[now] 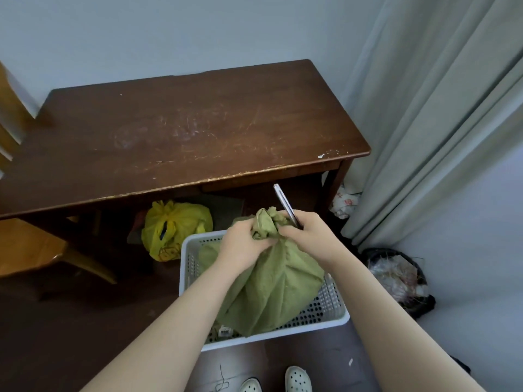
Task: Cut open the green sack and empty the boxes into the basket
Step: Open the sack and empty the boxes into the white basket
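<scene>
the green sack [271, 284] stands upright in the white basket [334, 321], filling most of it. the basket sits on the dark floor, just in front of the front edge of the brown desk [181, 131]. the left hand [243, 247] is closed around the bunched neck of the sack, just below the knot. the right hand [308, 236] is closed on the handle of a knife [284, 203], whose blade points up and away beside the knot; its fingers also press against the gathered cloth. a small box [225, 332] lies at the basket's near left corner. a yellow bag [172, 227] rests under the desk.
</scene>
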